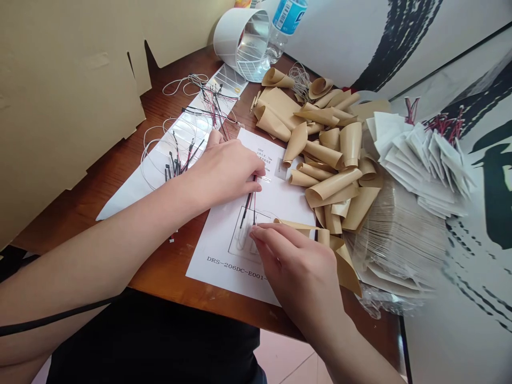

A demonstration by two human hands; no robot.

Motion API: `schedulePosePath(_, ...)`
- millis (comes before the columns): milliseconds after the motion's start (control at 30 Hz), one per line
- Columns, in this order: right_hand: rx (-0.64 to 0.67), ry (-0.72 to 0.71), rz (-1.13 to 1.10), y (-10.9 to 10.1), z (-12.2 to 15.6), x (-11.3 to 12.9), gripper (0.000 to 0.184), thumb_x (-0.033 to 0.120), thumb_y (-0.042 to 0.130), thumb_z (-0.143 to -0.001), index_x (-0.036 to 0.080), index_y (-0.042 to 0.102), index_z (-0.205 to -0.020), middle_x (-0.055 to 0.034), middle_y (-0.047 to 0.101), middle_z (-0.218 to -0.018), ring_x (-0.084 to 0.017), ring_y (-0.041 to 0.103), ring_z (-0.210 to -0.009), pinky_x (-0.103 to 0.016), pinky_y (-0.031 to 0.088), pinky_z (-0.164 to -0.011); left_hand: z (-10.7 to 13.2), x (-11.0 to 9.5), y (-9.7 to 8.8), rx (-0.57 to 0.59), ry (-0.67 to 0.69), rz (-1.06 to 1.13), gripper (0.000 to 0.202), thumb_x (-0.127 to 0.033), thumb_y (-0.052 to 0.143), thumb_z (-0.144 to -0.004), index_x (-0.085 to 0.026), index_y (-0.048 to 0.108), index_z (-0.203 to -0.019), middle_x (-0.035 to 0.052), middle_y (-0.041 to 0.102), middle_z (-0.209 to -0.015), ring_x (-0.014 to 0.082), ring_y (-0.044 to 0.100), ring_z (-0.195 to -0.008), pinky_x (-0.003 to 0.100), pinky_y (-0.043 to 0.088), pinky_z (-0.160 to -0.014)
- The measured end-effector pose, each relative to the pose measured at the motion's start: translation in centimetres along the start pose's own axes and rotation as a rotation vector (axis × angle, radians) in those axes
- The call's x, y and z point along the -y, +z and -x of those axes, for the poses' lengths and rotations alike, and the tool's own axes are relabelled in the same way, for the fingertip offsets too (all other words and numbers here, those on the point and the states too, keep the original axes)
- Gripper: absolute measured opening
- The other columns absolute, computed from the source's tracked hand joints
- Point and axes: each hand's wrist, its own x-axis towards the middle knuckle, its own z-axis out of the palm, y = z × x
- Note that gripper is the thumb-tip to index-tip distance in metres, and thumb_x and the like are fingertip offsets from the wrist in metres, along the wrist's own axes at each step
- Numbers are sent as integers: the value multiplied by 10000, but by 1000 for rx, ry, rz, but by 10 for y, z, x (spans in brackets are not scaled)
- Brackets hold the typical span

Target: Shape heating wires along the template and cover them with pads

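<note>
My left hand (226, 170) rests on a white printed sheet (280, 200) and pinches thin red and black wires (248, 205) between thumb and fingers. The wires run down onto a clear film square (244, 242) lying on the sheet. My right hand (298, 266) is closed, its fingertips pressing the film's right edge, with a curled tan backing strip (296, 225) under the fingers. Whether the right hand grips the strip or only the film I cannot tell.
A heap of curled tan backing papers (328, 154) lies right of the sheet. A stack of clear sheets (400, 240) and white finished pieces (424, 154) sit at the right. Wired strips on film (188, 144) lie at left, beside cardboard (60, 106). A white roll (240, 37) and water bottle (284, 21) stand behind.
</note>
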Motion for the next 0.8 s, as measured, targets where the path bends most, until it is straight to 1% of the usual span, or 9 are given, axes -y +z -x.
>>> schedulePosePath(133, -1, -4, 23, 2, 1, 1, 222, 108, 549, -949, 191, 715, -828, -13, 783, -844, -138, 662, -633, -260, 395, -519, 0, 1, 0, -2, 8, -16, 270, -449, 686, -874, -304, 789, -1077, 20, 798, -1045, 299, 620, -1107, 562, 292, -1070)
schedulePosePath(267, 35, -23, 43, 4, 1, -1, 249, 102, 523, -958, 198, 707, -821, -6, 773, -832, -131, 635, -640, -256, 389, -535, 0, 2, 1, -10, 23, -20, 337, -503, 739, -811, -312, 786, -1085, 15, 797, -1015, 315, 617, -1125, 581, 254, -1099)
schedulePosePath(467, 28, -91, 68, 4, -1, -1, 259, 42, 531, -947, 188, 700, -818, -14, 746, -817, -147, 593, -692, -273, 375, -577, 1, 1, 1, 8, 19, -23, 393, -514, 800, -741, -313, 785, -1079, 5, 788, -987, 323, 617, -1107, 576, 267, -1085)
schedulePosePath(633, 44, -107, 55, 5, -1, -1, 255, 13, 547, -926, 181, 700, -810, -27, 705, -768, -168, 524, -686, -292, 376, -587, 1, 2, 4, -20, 34, -41, 354, -523, 808, -726, -306, 789, -1005, 6, 785, -960, 306, 624, -1057, 565, 285, -1070)
schedulePosePath(800, 11, -72, 29, 7, -2, 0, 278, -10, 527, -896, 188, 682, -778, -30, 639, -724, -167, 525, -676, -299, 381, -594, 1, 2, 5, -15, 34, -41, 374, -530, 796, -734, -312, 782, -1037, 6, 788, -979, 305, 625, -1070, 562, 285, -1075)
